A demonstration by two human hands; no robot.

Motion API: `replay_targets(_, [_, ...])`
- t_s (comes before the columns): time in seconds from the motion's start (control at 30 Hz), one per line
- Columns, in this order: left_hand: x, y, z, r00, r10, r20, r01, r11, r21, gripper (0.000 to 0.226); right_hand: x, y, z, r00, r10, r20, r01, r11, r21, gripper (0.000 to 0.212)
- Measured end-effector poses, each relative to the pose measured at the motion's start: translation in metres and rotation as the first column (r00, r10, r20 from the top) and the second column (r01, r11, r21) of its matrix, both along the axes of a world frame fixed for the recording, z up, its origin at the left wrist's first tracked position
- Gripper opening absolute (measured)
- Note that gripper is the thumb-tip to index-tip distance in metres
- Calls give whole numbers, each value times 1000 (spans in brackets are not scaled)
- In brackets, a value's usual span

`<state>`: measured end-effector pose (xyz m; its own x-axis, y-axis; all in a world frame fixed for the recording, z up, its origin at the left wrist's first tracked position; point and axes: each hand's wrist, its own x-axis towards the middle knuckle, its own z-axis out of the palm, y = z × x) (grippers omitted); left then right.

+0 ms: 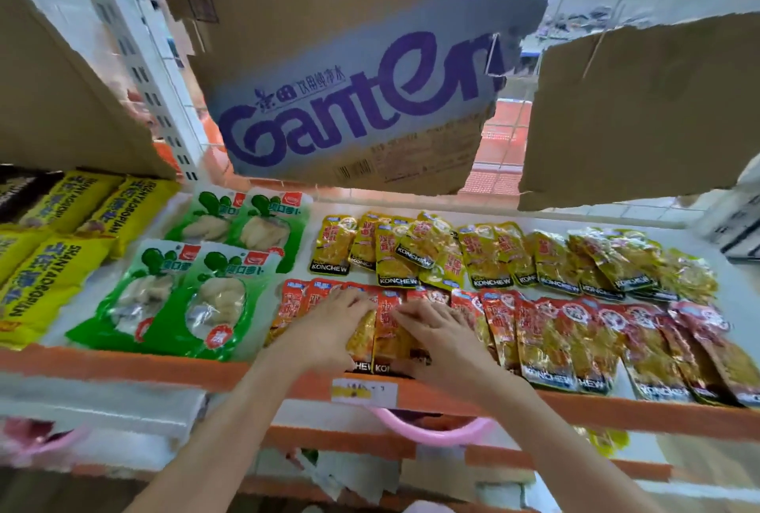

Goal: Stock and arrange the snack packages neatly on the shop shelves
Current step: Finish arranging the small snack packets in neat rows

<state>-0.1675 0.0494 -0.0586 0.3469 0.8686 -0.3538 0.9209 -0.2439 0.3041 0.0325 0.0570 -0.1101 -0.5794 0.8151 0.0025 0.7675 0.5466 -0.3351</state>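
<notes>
A front row of red-topped Konchew snack packs [547,344] lies flat along the shelf [123,364], with a back row of yellow Konchew packs [485,257] behind it. My left hand [329,327] lies flat, fingers straight, on the red packs at the row's left end. My right hand [436,331] rests beside it with spread fingers pressing on the neighbouring red packs. Neither hand curls round a pack. Both forearms reach in from below.
Green pickled-vegetable packs [181,290] and yellow bags [53,261] fill the shelf's left side. Torn cardboard sheets, one printed Ganten [353,101], hang above at the back. A price tag [364,391] sits on the orange shelf edge. A pink basket handle [432,432] shows below.
</notes>
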Motion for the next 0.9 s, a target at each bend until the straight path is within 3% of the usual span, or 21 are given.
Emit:
replay_targets(0.27, [18,-12,-2,988,155,-13,-154,987,36,86,-5,1,1,997,64,-46,-62,997,53,71])
replay_targets(0.43, [25,-20,-4,959,254,125,-263,963,53,70,5,-3,1,989,127,-83,-122,991,64,62])
replay_targets(0.53, [37,-27,-15,956,239,171,-269,945,184,56,6,-8,3,959,98,-265,-95,995,21,43])
replay_targets(0.6, [44,-29,-24,984,146,103,-166,961,220,59,12,-10,6,903,-17,-429,36,999,34,34])
replay_targets(0.63, [45,-29,-26,989,125,80,-139,968,209,61,16,-11,7,895,-70,-440,102,994,49,34])
replay_targets(0.77, [38,-24,-21,988,115,102,-128,982,138,70,31,-9,4,992,-31,-121,31,1000,-4,48])
replay_targets(0.9, [34,-20,-17,991,84,105,-98,986,136,73,41,2,11,998,21,67,-16,997,-77,54])
